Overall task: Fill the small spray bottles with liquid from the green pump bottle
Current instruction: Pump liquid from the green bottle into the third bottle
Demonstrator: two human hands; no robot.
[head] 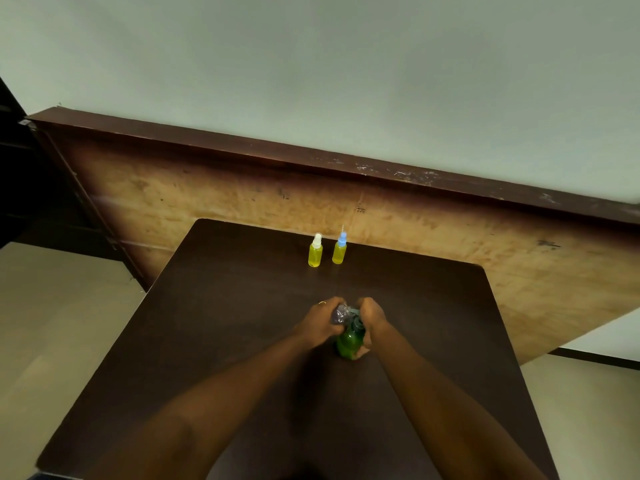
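Observation:
The green pump bottle [349,342] stands on the dark table [225,341] near its middle. My right hand [372,318] grips it, fingers wrapped round its body and dark neck. My left hand [320,322] holds a small clear spray bottle [341,313] tilted against the pump bottle's top. Whether that small bottle holds liquid is too blurred to tell. Two small spray bottles full of yellow liquid stand upright near the table's far edge: one with a white cap [315,251] and one with a blue cap [339,249] just to its right.
A worn wooden board [242,188] leans behind the table's far edge, against a pale wall. Pale floor shows to the left and right of the table. A dark piece of furniture [20,174] stands at the far left.

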